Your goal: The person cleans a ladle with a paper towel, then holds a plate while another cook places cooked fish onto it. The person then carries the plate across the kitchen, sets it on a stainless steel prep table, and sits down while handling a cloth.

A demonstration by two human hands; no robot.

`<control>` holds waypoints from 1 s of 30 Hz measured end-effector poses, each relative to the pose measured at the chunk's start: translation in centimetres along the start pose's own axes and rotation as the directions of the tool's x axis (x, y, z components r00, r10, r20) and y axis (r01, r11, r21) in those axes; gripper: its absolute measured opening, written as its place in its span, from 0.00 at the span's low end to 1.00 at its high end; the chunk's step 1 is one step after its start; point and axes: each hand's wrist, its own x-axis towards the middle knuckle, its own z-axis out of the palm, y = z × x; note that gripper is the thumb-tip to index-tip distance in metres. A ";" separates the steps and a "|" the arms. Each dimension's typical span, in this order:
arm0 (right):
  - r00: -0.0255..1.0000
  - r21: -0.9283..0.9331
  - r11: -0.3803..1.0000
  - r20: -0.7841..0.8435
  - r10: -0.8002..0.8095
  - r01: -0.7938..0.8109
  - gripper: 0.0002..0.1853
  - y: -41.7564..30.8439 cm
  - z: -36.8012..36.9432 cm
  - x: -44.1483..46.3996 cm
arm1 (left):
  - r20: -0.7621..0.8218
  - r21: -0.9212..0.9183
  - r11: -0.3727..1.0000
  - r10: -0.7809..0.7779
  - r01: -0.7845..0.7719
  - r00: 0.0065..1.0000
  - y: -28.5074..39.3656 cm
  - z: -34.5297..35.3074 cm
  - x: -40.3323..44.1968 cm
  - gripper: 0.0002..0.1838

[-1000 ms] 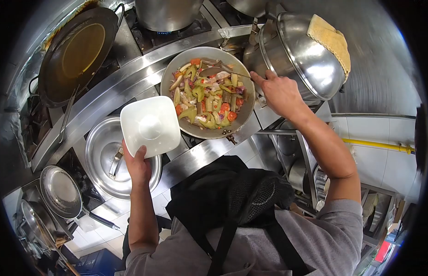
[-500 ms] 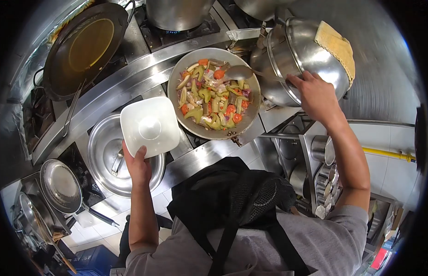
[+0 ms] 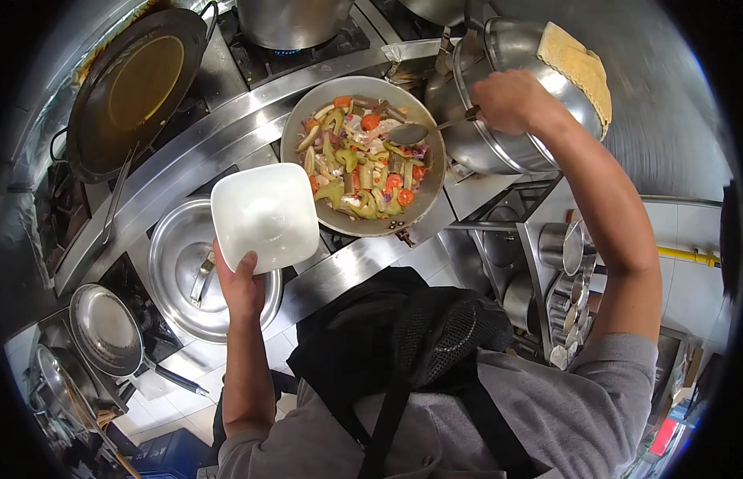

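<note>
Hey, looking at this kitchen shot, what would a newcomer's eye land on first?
Probably the colourful chopped food in the wide pan near the centre, with a spoon held over its right side by the right hand. Next, the bright white bowl in the left hand, left of and below the pan. The yellow cloth draped on the metal dome, upper right, also stands out.

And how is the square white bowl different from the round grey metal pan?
The square white bowl has corners; the round grey metal pan doesn't. The bowl is smaller than the pan. The bowl, in the left hand, is empty; the pan holds chopped vegetables. Both are open on top.
</note>
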 end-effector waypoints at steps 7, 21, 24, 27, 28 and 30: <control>0.993 0.046 0.996 0.084 -0.081 0.078 0.14 -0.1 -0.2 1.7 | -0.011 0.009 1.000 -0.001 0.001 1.000 -0.3 -0.9 -0.2 0.35; 0.986 0.114 0.989 0.122 -0.113 0.099 0.13 -0.3 1.4 2.9 | -0.015 -0.013 1.000 -0.002 0.002 1.000 -0.3 -0.7 0.4 0.33; 0.989 0.146 0.984 0.096 -0.117 0.102 0.14 -0.6 2.5 2.4 | -0.002 -0.013 1.000 -0.005 0.005 1.000 -0.2 -0.6 0.6 0.32; 0.992 0.183 0.980 0.090 -0.091 0.073 0.14 -0.8 5.1 1.9 | 0.002 -0.039 0.999 -0.002 0.002 1.000 -0.2 -0.7 0.7 0.31; 0.996 0.200 0.978 0.042 -0.073 0.063 0.13 -0.8 7.0 1.8 | 0.004 -0.040 0.999 -0.003 0.003 1.000 -0.2 -0.8 0.7 0.31; 0.998 0.279 0.958 -0.032 -0.059 0.066 0.13 -1.5 8.3 0.7 | 0.025 -0.047 0.999 0.004 -0.003 1.000 -0.1 -0.9 0.8 0.31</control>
